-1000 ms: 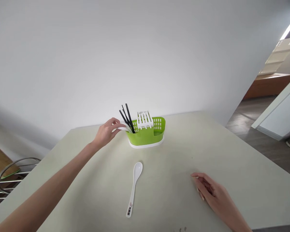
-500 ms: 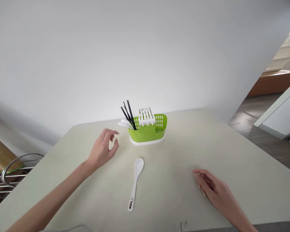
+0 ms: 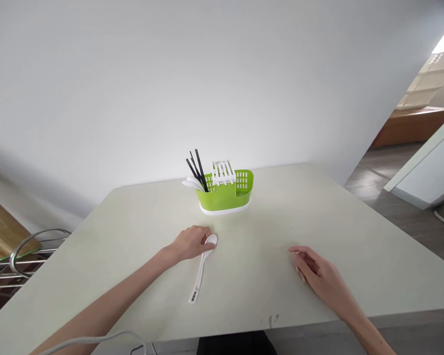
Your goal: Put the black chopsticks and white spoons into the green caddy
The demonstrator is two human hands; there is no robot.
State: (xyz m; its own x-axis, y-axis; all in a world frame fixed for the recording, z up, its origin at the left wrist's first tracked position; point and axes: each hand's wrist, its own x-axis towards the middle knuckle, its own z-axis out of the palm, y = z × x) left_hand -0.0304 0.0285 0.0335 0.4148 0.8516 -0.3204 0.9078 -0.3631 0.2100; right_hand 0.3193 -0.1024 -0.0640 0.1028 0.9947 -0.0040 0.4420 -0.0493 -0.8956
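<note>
A white spoon (image 3: 199, 278) lies on the table, its bowl pointing away from me and a small dark print near the handle's end. My left hand (image 3: 193, 242) is at the bowl, closed on it with the thumb over the near rim; the other fingertips are partly hidden behind it. Off to the right, my right hand (image 3: 316, 273) rests by the tabletop with its fingers loosely curled together, and nothing shows in it. Beyond both hands stands a green cutlery basket (image 3: 222, 199) on a white base, holding black chopsticks (image 3: 199, 170) and white spoons (image 3: 192, 184) in its left section.
A white slotted rack (image 3: 223, 172) bridges the middle of the basket. The pale table (image 3: 266, 291) backs onto a white wall (image 3: 222, 88). A wire rack (image 3: 18, 266) stands left of the table, and a grey cable (image 3: 96, 338) crosses the lower left.
My left hand has come down and to the right from beside the basket onto the spoon's bowl. My right hand stays about where it was. The view has shifted slightly.
</note>
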